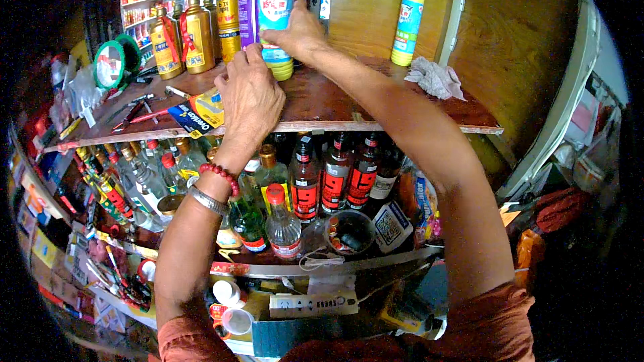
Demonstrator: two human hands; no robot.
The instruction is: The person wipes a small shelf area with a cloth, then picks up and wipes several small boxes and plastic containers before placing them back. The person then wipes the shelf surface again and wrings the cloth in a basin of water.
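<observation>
My right hand (302, 35) is wrapped around a yellow plastic bottle (276, 68) with a blue label, upright on the brown wooden shelf (342, 100). Just left of the bottle's lower part is my left hand (254, 90), its back towards me and its fingers bent. Whether those fingers grip anything is hidden. A blue-and-yellow package (201, 113) pokes out beside the left hand and over the shelf's front edge. Farther right along this shelf stands a second yellow bottle (408, 25) with a red cap, next to a crumpled grey cloth (436, 78).
Gold bottles (198, 35) with red ribbons and a green-rimmed round mirror (109, 65) stand at the left. Several glass liquor bottles (304, 181) crowd the lower shelf, beside a plastic tub (349, 231) and a printed-code card (392, 226). Below is a power strip (313, 304).
</observation>
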